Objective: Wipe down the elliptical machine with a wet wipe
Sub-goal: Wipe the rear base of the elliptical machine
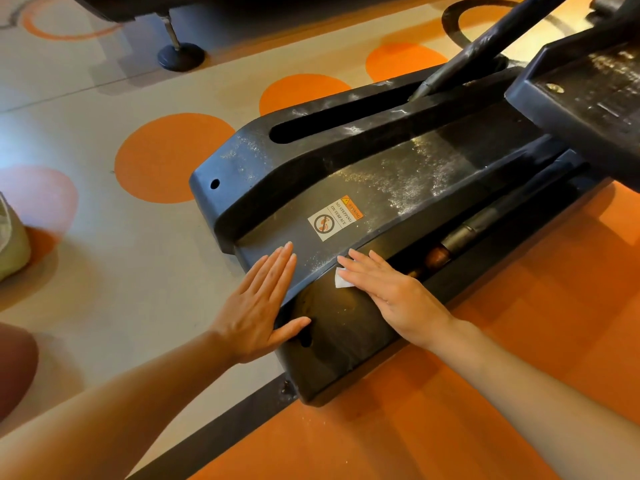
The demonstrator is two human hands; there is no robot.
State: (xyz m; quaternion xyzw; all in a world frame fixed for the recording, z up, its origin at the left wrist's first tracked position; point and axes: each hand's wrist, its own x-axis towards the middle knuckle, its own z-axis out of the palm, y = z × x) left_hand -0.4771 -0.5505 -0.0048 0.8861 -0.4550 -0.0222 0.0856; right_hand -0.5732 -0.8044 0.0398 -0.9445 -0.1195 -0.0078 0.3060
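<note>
The elliptical machine's dark rear base cover [388, 178] fills the middle of the head view, dusty, with a white and orange warning sticker [334, 218]. My right hand [391, 292] lies flat with straight fingers, pressing a small white wet wipe [341, 279] onto the cover's near ridge; only a corner of the wipe shows. My left hand [259, 306] rests flat on the cover's near left end, fingers straight and thumb spread, holding nothing.
A pedal arm [485, 46] runs into the cover's long slot [332, 124] at upper right, beside a dusty pedal platform [588, 91]. A roller and rail [460, 237] sit in the groove right of my hand. Another machine's foot [180, 55] stands on the dotted floor.
</note>
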